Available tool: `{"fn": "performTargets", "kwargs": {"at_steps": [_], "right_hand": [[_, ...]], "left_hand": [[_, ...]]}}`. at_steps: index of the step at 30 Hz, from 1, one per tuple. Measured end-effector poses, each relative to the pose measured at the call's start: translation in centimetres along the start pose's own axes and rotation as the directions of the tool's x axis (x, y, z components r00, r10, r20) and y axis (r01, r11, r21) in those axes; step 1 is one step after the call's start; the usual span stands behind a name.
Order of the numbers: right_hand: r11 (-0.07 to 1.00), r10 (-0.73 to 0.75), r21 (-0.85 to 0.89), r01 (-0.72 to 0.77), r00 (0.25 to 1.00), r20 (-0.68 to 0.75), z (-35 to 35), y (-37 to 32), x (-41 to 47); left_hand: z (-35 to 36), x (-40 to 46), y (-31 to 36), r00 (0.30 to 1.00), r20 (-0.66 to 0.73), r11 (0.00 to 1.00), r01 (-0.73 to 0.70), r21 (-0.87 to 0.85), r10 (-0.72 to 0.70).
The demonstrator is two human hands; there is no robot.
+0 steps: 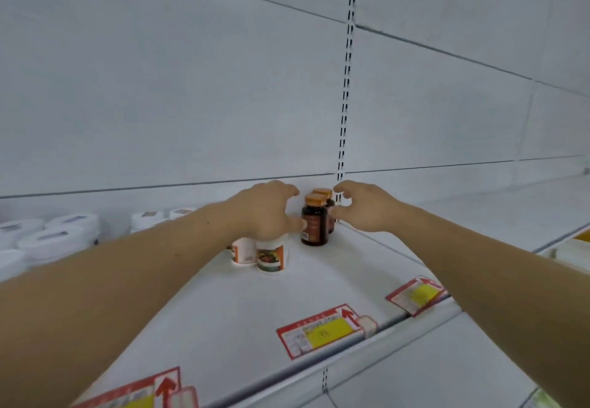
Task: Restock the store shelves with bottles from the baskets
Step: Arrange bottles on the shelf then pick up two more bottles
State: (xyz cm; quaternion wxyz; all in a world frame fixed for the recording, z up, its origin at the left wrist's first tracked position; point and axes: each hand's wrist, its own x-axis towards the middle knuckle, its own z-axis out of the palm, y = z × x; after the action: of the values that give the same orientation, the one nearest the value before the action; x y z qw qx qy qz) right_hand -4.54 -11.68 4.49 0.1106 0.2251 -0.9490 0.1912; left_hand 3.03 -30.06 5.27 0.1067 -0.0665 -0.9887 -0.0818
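Observation:
Two brown bottles with orange caps stand one behind the other at the back of the white shelf [223,305], the front bottle [314,225] and the rear bottle [323,192] against the back panel. My left hand [266,211] hovers just left of them with curved fingers, and its thumb touches the front bottle's side. My right hand [362,206] is just right of them, finger and thumb forming a loose C beside the rear bottle, closed round nothing. Two white bottles with red-green labels [271,257] stand under my left hand.
Several white-lidded tubs [54,237] fill the shelf at the far left. Red and yellow price tags [319,331] line the shelf's front edge. A slotted upright [346,88] runs up the back panel. A lower shelf [431,366] shows at the bottom right.

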Motion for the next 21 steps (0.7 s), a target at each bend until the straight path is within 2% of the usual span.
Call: {"fn": "performTargets", "kwargs": {"at_steps": [3, 8, 12, 16, 21], "right_hand": [[0.998, -0.061, -0.003, 0.061, 0.998, 0.003, 0.5, 1.1, 2.5], [0.971, -0.205, 0.129, 0.202, 0.979, 0.012, 1.1, 1.1, 5.6], [0.943, -0.329, 0.078, 0.324, 0.943, 0.053, 2.1, 1.4, 7.4], [0.891, -0.450, -0.028, 0.453, 0.890, 0.076, 2.5, 2.1, 7.5], [0.858, -0.503, -0.076, 0.508, 0.861, 0.074, 2.4, 2.7, 7.0]], "left_hand": [[0.3, 1.9, -0.1, 0.997, 0.059, 0.999, 0.053, -0.012, -0.053], [0.6, 2.7, 0.3, 0.979, 0.102, 0.983, 0.181, -0.036, -0.176], [0.8, 1.3, 1.5, 0.963, 0.034, 0.961, 0.269, -0.060, -0.267], [1.1, -0.9, 2.2, 0.917, -0.050, 0.912, 0.385, -0.144, -0.395], [1.9, -3.0, 2.2, 0.860, -0.082, 0.863, 0.499, -0.078, -0.504]]}}
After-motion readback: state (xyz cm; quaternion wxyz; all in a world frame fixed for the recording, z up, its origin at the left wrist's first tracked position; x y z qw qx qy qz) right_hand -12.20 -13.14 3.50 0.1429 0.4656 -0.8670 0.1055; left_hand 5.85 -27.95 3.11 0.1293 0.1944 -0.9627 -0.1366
